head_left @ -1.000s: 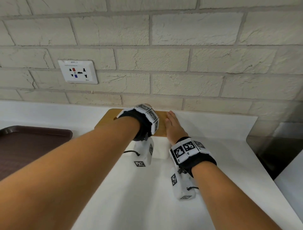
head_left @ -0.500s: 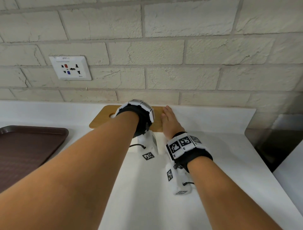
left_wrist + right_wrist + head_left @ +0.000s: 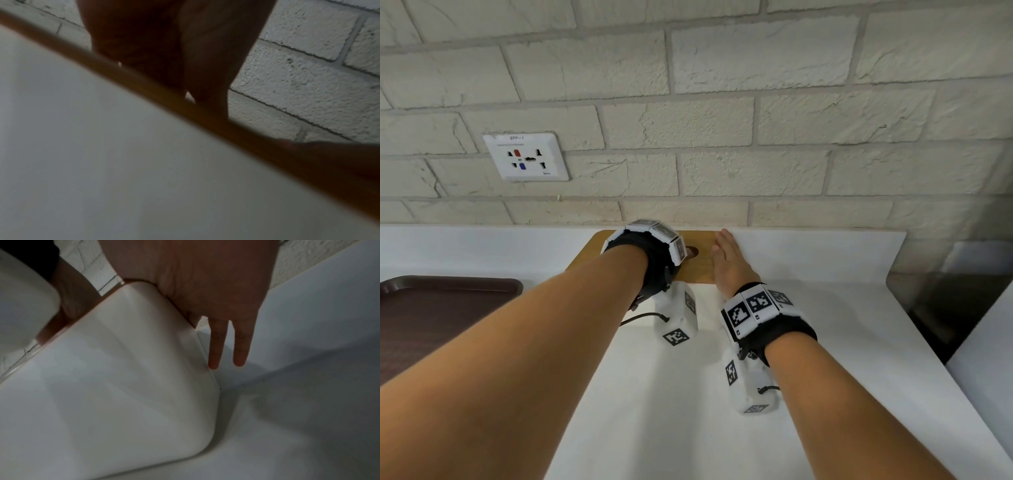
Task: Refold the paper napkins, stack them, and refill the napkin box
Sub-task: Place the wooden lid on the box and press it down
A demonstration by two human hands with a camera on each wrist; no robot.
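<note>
The napkin box stands against the wall at the back of the counter, with a white body and a wooden lid that has a hole in it. My left hand lies on top of the lid with fingers stretched across it; in the head view the wrist band hides most of that hand. My right hand is flat against the box's right end, and its fingers point straight down beside the white wall. No napkins are in view.
A dark brown tray lies on the white counter at the left. A wall socket sits in the brick wall above it. The counter ends at the right in a dark gap.
My left wrist has shifted a little to the left over the lid, uncovering the hole. The right hand stays at the box's right end.
</note>
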